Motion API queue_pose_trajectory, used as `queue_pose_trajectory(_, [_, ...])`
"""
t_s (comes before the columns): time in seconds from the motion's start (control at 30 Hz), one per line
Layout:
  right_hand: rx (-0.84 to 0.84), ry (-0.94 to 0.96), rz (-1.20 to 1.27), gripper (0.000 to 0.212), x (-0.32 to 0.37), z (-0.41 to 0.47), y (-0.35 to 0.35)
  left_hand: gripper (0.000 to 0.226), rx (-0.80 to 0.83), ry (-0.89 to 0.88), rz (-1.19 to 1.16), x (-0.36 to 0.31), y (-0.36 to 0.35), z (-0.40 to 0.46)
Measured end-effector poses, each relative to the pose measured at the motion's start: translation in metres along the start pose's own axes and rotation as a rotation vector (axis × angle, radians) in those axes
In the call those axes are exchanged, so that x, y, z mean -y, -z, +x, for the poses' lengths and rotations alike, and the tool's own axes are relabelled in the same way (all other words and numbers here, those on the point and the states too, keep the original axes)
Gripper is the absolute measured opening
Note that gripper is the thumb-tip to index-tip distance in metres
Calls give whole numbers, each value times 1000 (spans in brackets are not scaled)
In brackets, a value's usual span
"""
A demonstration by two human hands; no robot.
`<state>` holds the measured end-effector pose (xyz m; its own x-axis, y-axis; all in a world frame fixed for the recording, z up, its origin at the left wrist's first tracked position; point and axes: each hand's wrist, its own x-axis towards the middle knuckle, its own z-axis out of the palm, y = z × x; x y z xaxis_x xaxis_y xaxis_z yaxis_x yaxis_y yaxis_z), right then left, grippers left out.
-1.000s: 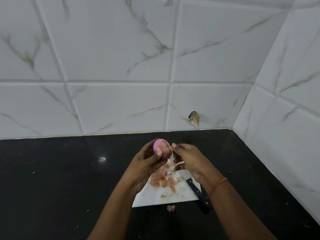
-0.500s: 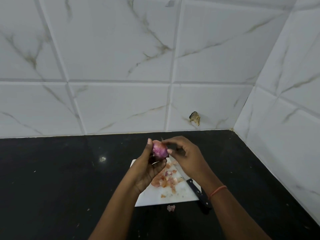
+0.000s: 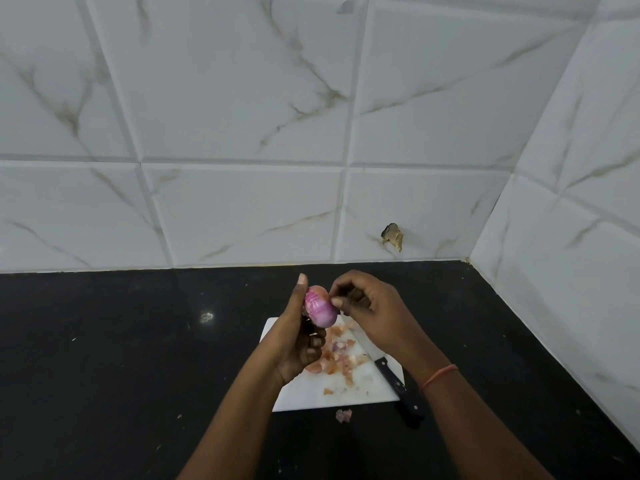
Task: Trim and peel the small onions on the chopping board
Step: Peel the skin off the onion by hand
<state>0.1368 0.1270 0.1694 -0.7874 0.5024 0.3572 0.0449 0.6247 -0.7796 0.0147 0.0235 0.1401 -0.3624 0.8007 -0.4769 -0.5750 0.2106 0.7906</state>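
Observation:
A small pink-purple onion [image 3: 320, 306] is held above the far end of the white chopping board [image 3: 311, 396]. My left hand [image 3: 298, 337] grips it from the left, thumb pointing up behind it. My right hand [image 3: 367, 306] has its fingers curled and its fingertips pinch at the onion's right side, at the skin. A heap of peeled onion skins [image 3: 337, 358] lies on the board. A black-handled knife [image 3: 398, 386] lies along the board's right edge, its blade partly hidden under my right wrist.
The board sits on a black counter [image 3: 121, 358] in a corner of white marble-look tiled walls [image 3: 242, 133]. One scrap of skin [image 3: 343, 415] lies on the counter just in front of the board. A chipped hole [image 3: 393, 236] marks the back wall.
My left hand has turned the onion so its thumb now sticks up behind it. My right hand has moved from the onion's top to pinching at its right side.

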Motion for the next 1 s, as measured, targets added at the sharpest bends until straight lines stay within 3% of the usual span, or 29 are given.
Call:
queue_pose_trajectory(0.17, [46, 1, -110, 15, -3, -2, -2, 86, 41, 1, 4, 4, -2, 2])
queue_pose_trajectory(0.33, [58, -24, -198, 7, -9, -9, -9, 68, 136, -69, -148, 4, -8, 1])
queue_pose_trajectory(0.53, [-45, -97, -71, 1, -9, -12, -18, 53, 132, -54, -169, 2, -8, 0])
queue_pose_trajectory(0.73, [-200, -250, 232, 5, -4, -12, -28, 48, 114, -62, -206, 2, -6, 2])
queue_pose_trajectory(0.87, [-204, -85, 67, 15, 0, -14, -28, 50, 111, -67, -232, 4, -2, 6])
queue_pose_trajectory(1.0, [-248, -19, -35, 9, 1, -12, -26, 47, 92, -90, -204, 4, -2, 8])
